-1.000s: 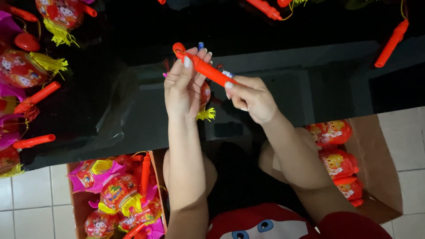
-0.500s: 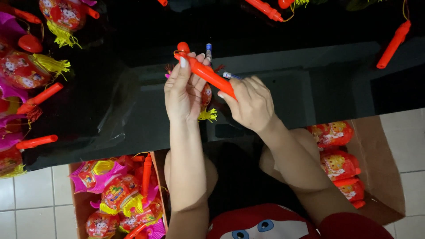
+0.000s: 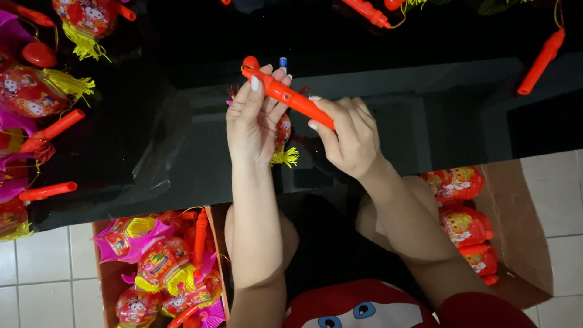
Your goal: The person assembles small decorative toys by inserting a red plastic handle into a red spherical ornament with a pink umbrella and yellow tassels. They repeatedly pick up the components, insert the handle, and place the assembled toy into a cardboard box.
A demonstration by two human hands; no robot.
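Glossy black tabletop (image 3: 425,121) sat under both hands: left hand (image 3: 252,124) pinched the upper end of a red plastic lantern handle (image 3: 285,94), right hand (image 3: 349,136) clenched its lower end, steadying it, small red paper lantern (image 3: 282,136) dangling below.

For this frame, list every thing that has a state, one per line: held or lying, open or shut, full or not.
Orange plastic handle stick: held tilted above the table by both hands.
Left hand: fingers closed on the stick's upper end.
Right hand: pinching the stick's lower end.
Small red lantern with yellow tassel: hangs below the stick, partly hidden.
Left cardboard box: open, filled with lanterns.
Right cardboard box: open, lanterns along one side.
Black glossy table: loose sticks and lanterns lying on it.
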